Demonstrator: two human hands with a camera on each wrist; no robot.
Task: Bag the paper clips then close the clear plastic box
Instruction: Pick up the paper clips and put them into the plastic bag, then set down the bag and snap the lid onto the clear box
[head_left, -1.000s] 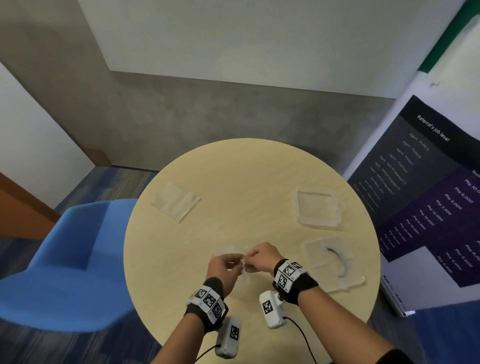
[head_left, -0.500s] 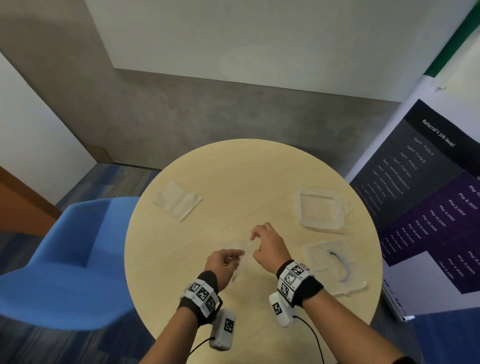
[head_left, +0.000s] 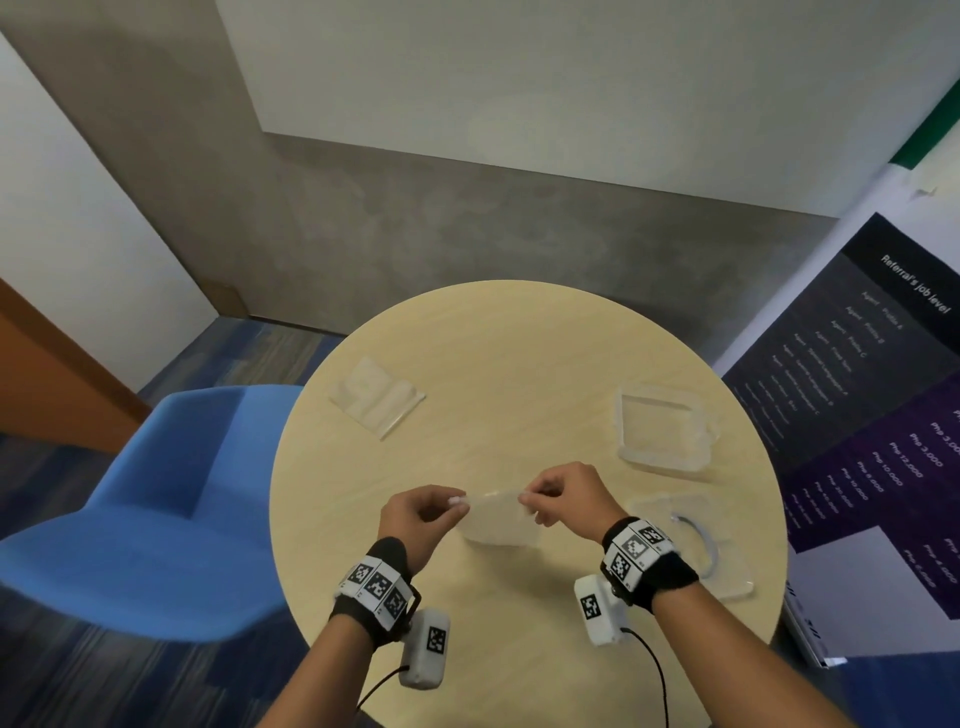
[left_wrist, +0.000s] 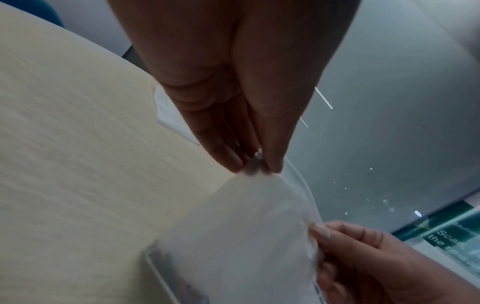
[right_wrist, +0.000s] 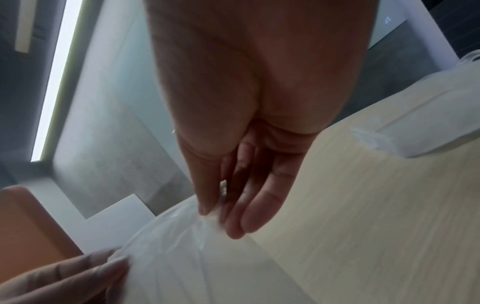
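Legible on banner (head_left: 857, 415) at right: "Referral's job level"; smaller rows blurred. Clear bag (head_left: 498, 522) held above round table (head_left: 493, 364), stretched between left hand (head_left: 421, 517) and right hand (head_left: 563, 496), each pinching a top corner. Bag contents indiscernible. Clear plastic box (head_left: 660, 434) open at far right; lid (head_left: 691, 551) nearer, partly behind right wrist. Spare bags (head_left: 376, 397) far left.

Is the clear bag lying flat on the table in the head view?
No: the left hand and right hand pinch the clear bag's top corners, lifting it.
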